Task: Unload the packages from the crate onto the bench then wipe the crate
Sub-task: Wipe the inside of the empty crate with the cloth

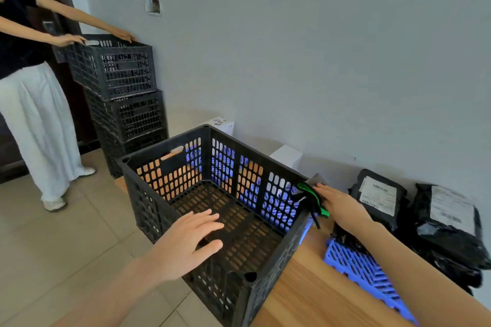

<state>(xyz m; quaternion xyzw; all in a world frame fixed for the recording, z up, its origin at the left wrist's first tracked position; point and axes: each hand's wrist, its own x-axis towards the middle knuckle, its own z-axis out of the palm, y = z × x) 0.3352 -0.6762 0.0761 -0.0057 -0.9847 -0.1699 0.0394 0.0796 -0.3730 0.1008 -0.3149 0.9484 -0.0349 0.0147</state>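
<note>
Crate stands empty beneath the left grip, which is spread wide and holds nothing; right grip lies flat on the cloth at the rim, packages just beyond on the desk; advise bunching cloth firmly before wiping.

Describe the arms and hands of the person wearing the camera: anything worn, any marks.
The left hand and right hand are bare, with no gloves and no rings to be seen. The left forearm and right forearm are also bare as far as the frame shows them, with no sleeve, watch, bracelet or marking.
</note>
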